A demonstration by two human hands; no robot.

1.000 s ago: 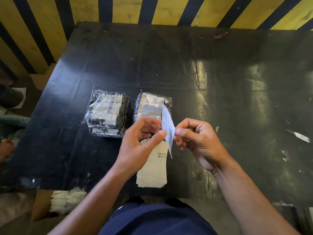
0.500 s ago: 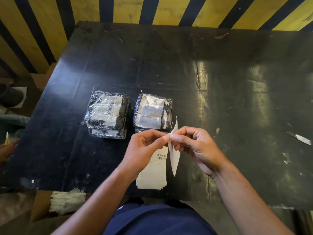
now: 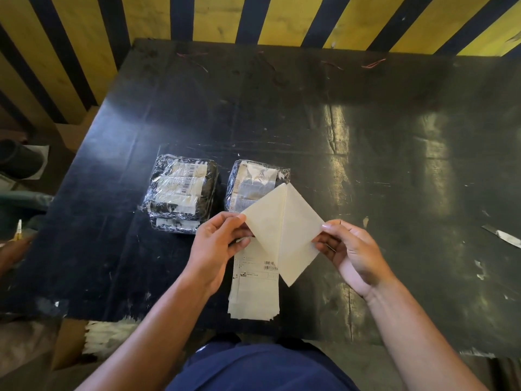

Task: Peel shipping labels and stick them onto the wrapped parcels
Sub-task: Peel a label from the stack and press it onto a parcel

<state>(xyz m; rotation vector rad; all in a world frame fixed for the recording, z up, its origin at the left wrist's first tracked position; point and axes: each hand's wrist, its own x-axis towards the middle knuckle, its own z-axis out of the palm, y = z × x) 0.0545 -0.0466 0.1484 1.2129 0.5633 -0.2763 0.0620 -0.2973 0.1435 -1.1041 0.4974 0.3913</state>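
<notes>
A cream shipping label (image 3: 282,230) hangs spread between my hands above the black table (image 3: 366,165), half pulled apart from its backing so the two sheets form a V. My left hand (image 3: 217,246) pinches the left sheet's corner and my right hand (image 3: 352,249) pinches the right sheet's corner. Under them lies a stack of labels (image 3: 253,294) with barcodes showing. Two parcels wrapped in clear film sit just beyond: the left parcel (image 3: 180,193) carries barcode labels, and the right parcel (image 3: 253,182) is partly hidden by the held label.
A metal blade (image 3: 504,237) lies at the table's right edge. Shredded white paper (image 3: 107,334) sits in a cardboard box below the table's near left corner. A person's hand (image 3: 11,249) shows at the far left. Yellow and black stripes back the table.
The label was held edge-on between close fingertips; my hands have since moved apart, pulling the two sheets open into a wide V facing me.
</notes>
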